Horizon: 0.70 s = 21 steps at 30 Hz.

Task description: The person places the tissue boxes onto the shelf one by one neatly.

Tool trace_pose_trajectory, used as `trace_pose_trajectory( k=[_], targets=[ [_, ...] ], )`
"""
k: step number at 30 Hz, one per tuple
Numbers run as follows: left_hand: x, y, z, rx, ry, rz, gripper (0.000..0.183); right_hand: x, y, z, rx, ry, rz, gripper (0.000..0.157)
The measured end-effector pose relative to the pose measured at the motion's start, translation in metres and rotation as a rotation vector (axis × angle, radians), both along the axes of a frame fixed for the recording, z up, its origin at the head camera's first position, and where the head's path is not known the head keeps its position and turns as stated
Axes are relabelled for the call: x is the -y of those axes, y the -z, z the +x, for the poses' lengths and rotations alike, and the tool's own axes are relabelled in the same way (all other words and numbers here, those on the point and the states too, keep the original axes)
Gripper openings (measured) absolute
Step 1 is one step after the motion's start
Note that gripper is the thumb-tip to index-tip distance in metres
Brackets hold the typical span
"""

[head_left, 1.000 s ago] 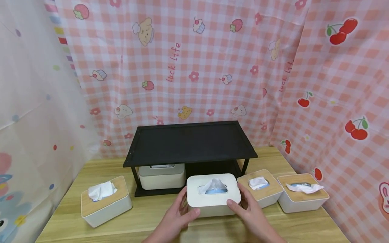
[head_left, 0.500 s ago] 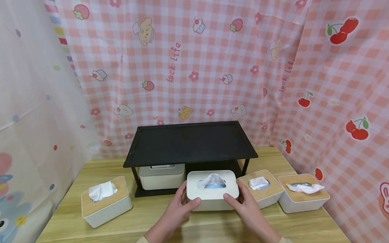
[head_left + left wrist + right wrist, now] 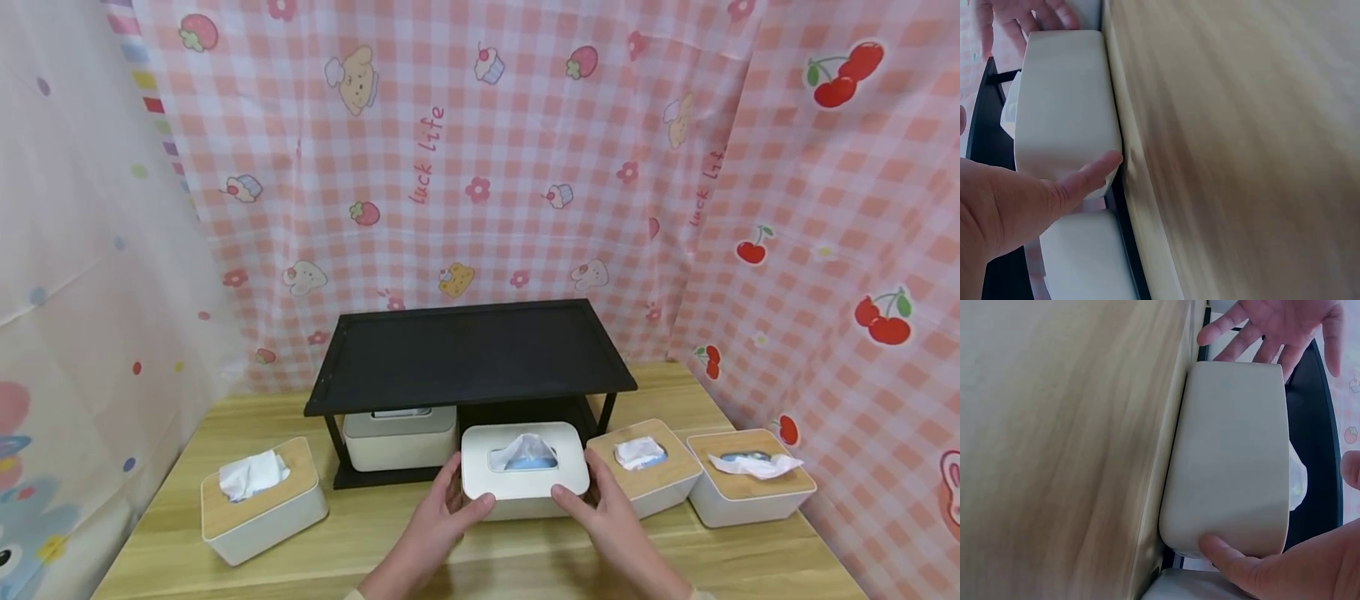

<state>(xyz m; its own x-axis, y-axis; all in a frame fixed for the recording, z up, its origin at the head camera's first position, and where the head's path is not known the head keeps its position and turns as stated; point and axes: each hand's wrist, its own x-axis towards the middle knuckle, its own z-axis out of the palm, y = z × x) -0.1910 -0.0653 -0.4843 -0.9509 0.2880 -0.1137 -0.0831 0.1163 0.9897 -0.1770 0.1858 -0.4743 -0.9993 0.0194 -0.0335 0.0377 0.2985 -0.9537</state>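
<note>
The left grip [image 3: 441, 518] and right grip [image 3: 609, 517] held the white tissue box [image 3: 525, 486] by its ends before the black rack [image 3: 472, 350]; whether its underside touched the rack was unclear.

Left hand [image 3: 439, 518] opposite right hand [image 3: 612, 520]

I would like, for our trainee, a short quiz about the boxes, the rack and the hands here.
1. How many wooden-lidded boxes are there?
2. True or false: only one hand holds the central box.
3. Complete: the box partly hidden under the black rack stands toward its ___ end, as the person sees it.

Key: 1. Three. 2. False; the left hand and right hand both hold the central box. 3. Left.
</note>
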Motion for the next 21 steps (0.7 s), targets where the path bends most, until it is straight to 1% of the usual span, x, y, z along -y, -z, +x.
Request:
trace_pose_trajectory(
  k=[4,7,8,10,12,15,17,21],
  targets=[
    [0.004,0.004,0.009,-0.052,0.007,-0.085,0.097,-0.003,0.002,0.005,0.004,-0.012,-0.002,0.088],
    [0.006,0.004,0.015,-0.062,0.010,-0.133,0.096,-0.007,0.004,0.009,0.039,-0.018,0.026,0.087],
    [0.006,0.004,0.017,-0.059,0.007,-0.134,0.095,-0.008,0.004,0.011,0.052,-0.021,0.045,0.087],
    [0.006,0.002,0.020,-0.043,-0.002,-0.119,0.096,-0.010,0.005,0.013,0.075,-0.027,0.072,0.086],
    [0.005,0.002,0.022,-0.016,-0.017,-0.083,0.096,-0.011,0.007,0.015,0.086,-0.028,0.096,0.085],
    [0.002,0.002,0.024,0.021,-0.037,-0.023,0.098,-0.011,0.007,0.016,0.080,-0.028,0.090,0.085],
    [0.001,0.002,0.026,0.031,-0.046,0.000,0.098,-0.011,0.007,0.016,0.079,-0.023,0.087,0.084],
    [-0.001,0.004,0.028,0.028,-0.048,0.021,0.094,-0.011,0.005,0.017,0.081,-0.018,0.082,0.085]
  ],
)
